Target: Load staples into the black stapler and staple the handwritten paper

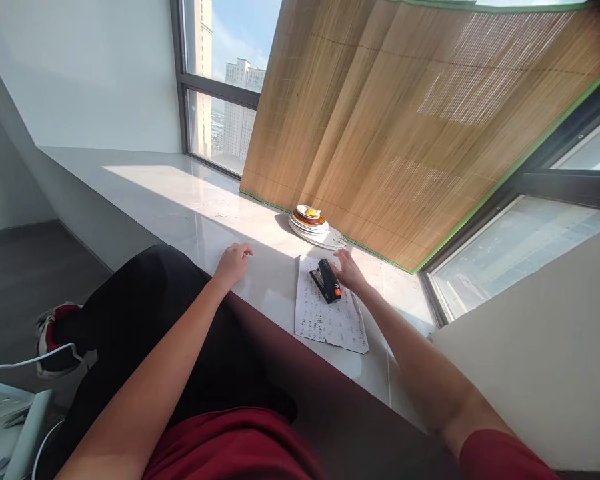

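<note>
A black stapler (329,281) with an orange part at its lower end lies on a sheet of paper (330,327) covered with rows of handwriting. My right hand (349,270) is at the upper right of the stapler, its fingers apart and near the stapler's top end; whether they touch it is unclear. On the ledge to the left of the paper rests my left hand (233,263), fingers loosely curled with nothing visible in them. Beyond the paper stands a stack of plates (307,230) with a small yellow item (312,213) on top.
The light tiled ledge (180,207) runs along the window. A bamboo blind (380,120) hangs behind the plates. At the right is a pale wall (540,347). My legs (155,300) are beside the ledge's front edge, and a white cable (25,363) is at lower left.
</note>
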The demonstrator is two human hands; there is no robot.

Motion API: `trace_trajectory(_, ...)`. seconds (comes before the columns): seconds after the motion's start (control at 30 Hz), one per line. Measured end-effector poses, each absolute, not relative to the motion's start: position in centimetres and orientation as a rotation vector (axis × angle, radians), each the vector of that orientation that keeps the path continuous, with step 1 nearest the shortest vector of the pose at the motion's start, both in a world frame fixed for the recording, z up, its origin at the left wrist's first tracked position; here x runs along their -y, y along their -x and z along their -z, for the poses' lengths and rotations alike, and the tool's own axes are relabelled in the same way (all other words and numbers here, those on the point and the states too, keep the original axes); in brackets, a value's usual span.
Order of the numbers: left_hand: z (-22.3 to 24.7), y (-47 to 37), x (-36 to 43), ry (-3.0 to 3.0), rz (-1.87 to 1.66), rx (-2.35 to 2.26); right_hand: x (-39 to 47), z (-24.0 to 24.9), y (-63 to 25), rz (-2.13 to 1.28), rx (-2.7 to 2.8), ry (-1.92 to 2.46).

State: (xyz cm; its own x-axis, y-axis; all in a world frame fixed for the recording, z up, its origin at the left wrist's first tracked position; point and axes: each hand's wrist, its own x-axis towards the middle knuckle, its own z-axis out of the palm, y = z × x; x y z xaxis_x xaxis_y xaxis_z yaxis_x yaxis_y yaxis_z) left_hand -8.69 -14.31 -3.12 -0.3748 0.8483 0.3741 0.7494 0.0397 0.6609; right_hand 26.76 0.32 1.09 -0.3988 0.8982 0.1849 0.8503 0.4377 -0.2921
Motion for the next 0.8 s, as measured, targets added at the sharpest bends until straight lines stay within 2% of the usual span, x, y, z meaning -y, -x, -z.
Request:
trace_trajectory(0.13, 3.4, 8.7, 14.1, -1.636, -1.37, -2.11, -1.1, 1.4, -23.8, -0.179, 2.631, 1.483)
trace_trajectory(0.23, 3.4, 9.0, 13.9, -1.492, -1.575, -1.897, -1.2, 2.1, -19.5, -0.177, 2.687, 1.445)
trace_trajectory(0.43, 3.1, 10.7, 14.3, -0.755, -2.153, -1.395, -0.1, 1.7, -9.0, -0.212, 2.728, 1.294)
trace_trajectory(0.57, 2.9, 11.2, 14.8, -0.529, -2.218, -1.191, 1.2, 1.7, -6.0, -0.245, 2.675, 1.214)
trace_trajectory(0.8, 2.9, 10.5, 14.9, -0.734, -2.175, -1.373, 1.4, 1.9, -10.8, -0.194, 2.675, 1.286)
